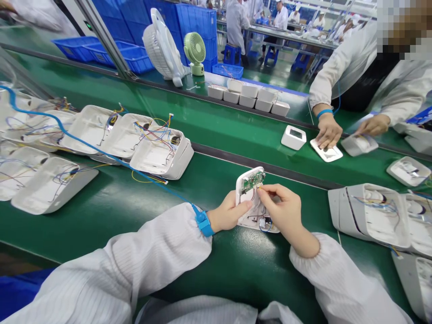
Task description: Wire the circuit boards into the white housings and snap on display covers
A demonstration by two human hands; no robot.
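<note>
A white plastic cover (251, 217) is held tilted above the green bench, its inner side turned up. Across its upper end lies a green circuit board (252, 181), with thin wires and a small metal-and-black part (265, 222) lower down. My left hand (229, 212) grips the cover's left edge, thumb over the inner face; a blue wrist strap (203, 222) sits on that wrist. With thumb and forefinger pinched together, my right hand (283, 208) touches the board's lower edge. Whatever is between those fingertips is too small and hidden to name.
White housings with loose wires (158, 153) stand in rows at left, more housings (384, 216) at right. A blue cord (91, 145) crosses the left side. Across the conveyor (216, 128), a co-worker's hand (327, 130) presses a white cover. Fans (195, 49) stand behind.
</note>
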